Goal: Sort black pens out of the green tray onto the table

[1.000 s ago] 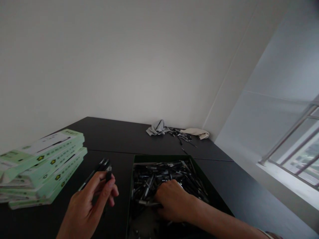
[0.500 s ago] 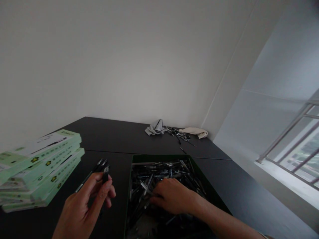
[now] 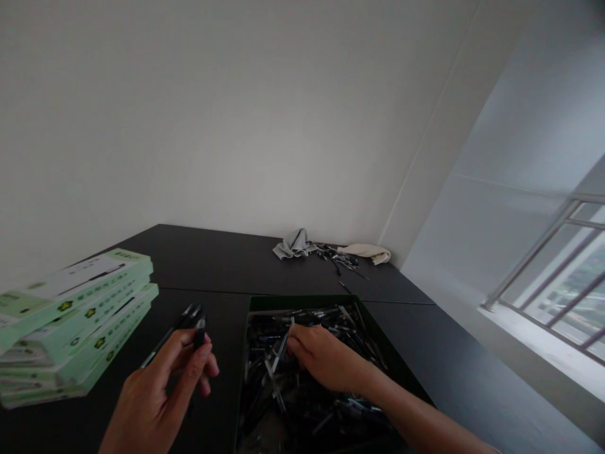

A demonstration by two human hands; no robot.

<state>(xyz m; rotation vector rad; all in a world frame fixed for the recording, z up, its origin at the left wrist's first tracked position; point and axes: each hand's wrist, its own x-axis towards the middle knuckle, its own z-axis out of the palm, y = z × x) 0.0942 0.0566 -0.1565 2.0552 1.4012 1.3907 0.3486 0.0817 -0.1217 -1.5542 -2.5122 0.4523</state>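
Observation:
My left hand (image 3: pixel 163 384) is closed around several black pens (image 3: pixel 200 328), their tips pointing up and away from me, just left of a dark green bin. Loose black and clear pens (image 3: pixel 269 378) lie jumbled inside that bin (image 3: pixel 302 301). Reaching in from the right, my right hand (image 3: pixel 321 356) is over the pile with its fingers pinched on a pen (image 3: pixel 283 347) at their left side. The fingertips are partly hidden and slightly blurred.
Green and white pen boxes (image 3: pixel 94 315) stand stacked at the left. Farther back on the black table (image 3: pixel 203 258) are a grey cloth (image 3: pixel 293 244), a small heap of pens (image 3: pixel 335 255) and a cream cloth (image 3: pixel 366 251). A railed window is at the right.
My right hand has risen a little and shifted slightly away from me within the bin, and a pen now shows at its fingers. My left hand keeps its pens in nearly the same place.

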